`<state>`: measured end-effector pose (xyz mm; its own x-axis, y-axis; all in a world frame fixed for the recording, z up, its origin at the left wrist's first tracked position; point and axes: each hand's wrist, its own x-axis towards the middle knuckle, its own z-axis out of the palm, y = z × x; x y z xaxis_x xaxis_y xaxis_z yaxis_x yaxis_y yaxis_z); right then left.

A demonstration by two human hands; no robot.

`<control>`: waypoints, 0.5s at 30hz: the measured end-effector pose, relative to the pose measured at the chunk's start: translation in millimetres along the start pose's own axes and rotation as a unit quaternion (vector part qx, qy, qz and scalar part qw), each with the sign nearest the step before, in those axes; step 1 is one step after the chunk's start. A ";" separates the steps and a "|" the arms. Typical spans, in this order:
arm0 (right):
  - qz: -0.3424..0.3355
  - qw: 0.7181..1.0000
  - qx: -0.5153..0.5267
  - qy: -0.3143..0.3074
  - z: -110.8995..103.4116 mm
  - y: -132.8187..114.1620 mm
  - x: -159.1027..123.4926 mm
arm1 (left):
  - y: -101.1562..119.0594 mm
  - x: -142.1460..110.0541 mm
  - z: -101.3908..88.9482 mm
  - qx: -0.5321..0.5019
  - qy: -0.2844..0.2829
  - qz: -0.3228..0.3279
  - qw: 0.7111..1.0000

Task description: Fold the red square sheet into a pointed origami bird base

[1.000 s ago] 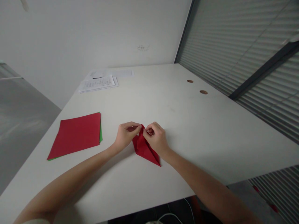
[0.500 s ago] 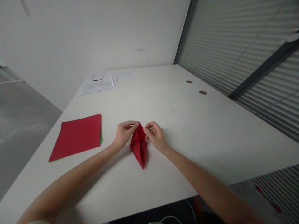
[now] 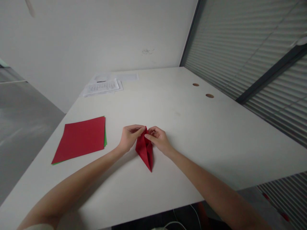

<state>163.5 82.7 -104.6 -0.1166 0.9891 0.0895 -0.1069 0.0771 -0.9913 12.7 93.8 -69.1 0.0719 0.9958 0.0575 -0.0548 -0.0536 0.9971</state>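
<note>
A folded red paper piece [image 3: 145,150], narrow and kite-shaped with its point toward me, lies on the white table [image 3: 216,134]. My left hand [image 3: 129,138] pinches its upper left edge with fingertips. My right hand [image 3: 158,139] pinches the upper right edge, thumb and forefinger on the top of the fold. Both hands meet at the paper's far tip.
A stack of square sheets [image 3: 80,138], red on top with green beneath, lies to the left. Printed white papers [image 3: 103,86] sit at the far end by the wall. Two round brown holes [image 3: 209,95] are in the tabletop near the slatted blinds on the right.
The folded paper went from a wider shape pointing lower right to a narrow one pointing toward me. My right hand slid off its body to the top edge.
</note>
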 end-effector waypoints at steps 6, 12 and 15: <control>-0.001 1.000 0.020 0.010 2.2 1.9 3.4 | -1.5 -1.4 1.4 0.018 -0.003 0.008 1.000; 0.016 0.999 0.041 0.004 2.6 1.4 3.3 | -2.6 4.9 -6.0 0.098 -0.047 0.118 0.987; 0.013 0.999 0.033 -0.004 2.3 1.9 2.5 | -0.3 8.6 -11.6 0.136 -0.090 0.168 0.972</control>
<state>160.7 85.1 -106.0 -0.1279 0.9896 0.0657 -0.1696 0.0435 -0.9846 1.8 103.2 -69.5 0.2699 0.8906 0.3661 0.1582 -0.4161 0.8954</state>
